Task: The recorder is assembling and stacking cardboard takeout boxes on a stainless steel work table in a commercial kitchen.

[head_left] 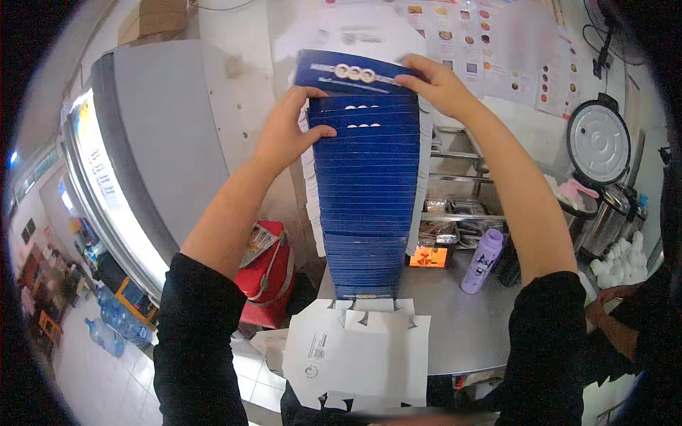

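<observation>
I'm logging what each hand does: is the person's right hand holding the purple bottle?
No, the right hand grips the top blue panel near its right end, and the purple bottle stands apart on the metal table.

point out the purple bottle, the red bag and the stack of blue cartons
Purple bottle (pixel 482 262), head view: middle of its body.
Red bag (pixel 258 282), head view: its red side.
Stack of blue cartons (pixel 366 190), head view: middle of its blue edges.
</observation>
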Tool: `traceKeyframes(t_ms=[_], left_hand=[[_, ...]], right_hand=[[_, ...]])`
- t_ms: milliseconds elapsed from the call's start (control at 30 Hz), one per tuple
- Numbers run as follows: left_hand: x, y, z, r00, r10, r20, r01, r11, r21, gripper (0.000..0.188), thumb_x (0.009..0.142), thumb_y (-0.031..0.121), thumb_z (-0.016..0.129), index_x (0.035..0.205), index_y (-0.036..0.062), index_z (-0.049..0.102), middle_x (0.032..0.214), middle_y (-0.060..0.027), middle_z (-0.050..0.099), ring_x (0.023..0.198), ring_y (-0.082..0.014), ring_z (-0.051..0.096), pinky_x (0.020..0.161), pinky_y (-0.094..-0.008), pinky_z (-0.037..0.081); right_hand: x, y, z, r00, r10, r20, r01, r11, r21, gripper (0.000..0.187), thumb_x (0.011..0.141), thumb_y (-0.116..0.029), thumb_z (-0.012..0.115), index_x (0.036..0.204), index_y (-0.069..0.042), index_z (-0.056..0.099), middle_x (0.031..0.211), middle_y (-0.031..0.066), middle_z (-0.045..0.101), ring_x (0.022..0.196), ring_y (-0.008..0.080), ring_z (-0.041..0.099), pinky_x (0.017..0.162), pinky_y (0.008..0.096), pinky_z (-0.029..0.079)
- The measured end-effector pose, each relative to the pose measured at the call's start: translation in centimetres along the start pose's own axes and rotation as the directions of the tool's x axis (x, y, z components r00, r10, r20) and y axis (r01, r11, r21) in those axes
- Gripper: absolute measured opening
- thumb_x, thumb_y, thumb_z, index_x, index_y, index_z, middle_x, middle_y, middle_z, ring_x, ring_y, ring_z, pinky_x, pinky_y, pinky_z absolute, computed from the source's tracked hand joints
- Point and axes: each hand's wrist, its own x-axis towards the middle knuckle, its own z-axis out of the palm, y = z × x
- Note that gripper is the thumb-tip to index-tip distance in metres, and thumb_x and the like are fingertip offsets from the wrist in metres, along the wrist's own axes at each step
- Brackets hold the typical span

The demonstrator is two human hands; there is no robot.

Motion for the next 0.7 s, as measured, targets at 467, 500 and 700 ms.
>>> traceKeyframes(t_ms=[467, 500, 700], left_hand=[[1.8, -2.9, -0.4, 0.95, -0.312, -0.021, 0.304, 0.936, -0.177, 0.027, 0.091, 0.026, 0.069, 0.096, -0.0009, 0.069, 0.101, -0.0103, 0.072, 0.093, -0.0166, 0.065, 0.076, -0.0313, 0.05], [1.7, -3.0, -0.6, 0.958, -0.285, -0.015, 0.278, 0.943, -0.184, 0.027, 0.091, 0.026, 0.069, 0.096, -0.0009, 0.069, 0.101, -0.0103, 0.072, 0.093, -0.0166, 0.065, 0.076, -0.0313, 0.05], [3.3, -4.6, -0.7, 0.961, -0.254, 0.106, 0.273, 0.929, -0.251, 0.031, 0.092, 0.026, 0.058, 0.103, -0.002, 0.067, 0.109, -0.0094, 0.069, 0.103, -0.0194, 0.062, 0.089, -0.034, 0.047]], right_hand=[[-0.7, 2.3, 2.9, 0.943, 0.035, -0.33, 0.085, 0.937, 0.34, 0.049, 0.102, -0.051, 0.047, 0.106, -0.007, 0.067, 0.1, 0.0025, 0.064, 0.095, 0.013, 0.055, 0.091, 0.029, 0.041], [-1.0, 2.3, 3.5, 0.94, 0.162, -0.301, -0.039, 0.926, 0.376, 0.057, 0.102, -0.057, 0.041, 0.113, -0.008, 0.067, 0.105, 0.0041, 0.064, 0.098, 0.0144, 0.056, 0.093, 0.03, 0.041], [-2.6, 2.3, 5.9, 0.932, 0.284, -0.224, -0.098, 0.794, 0.6, 0.071, 0.099, -0.069, 0.027, 0.128, -0.013, 0.062, 0.108, 0.0082, 0.065, 0.102, 0.0163, 0.059, 0.095, 0.0306, 0.046]])
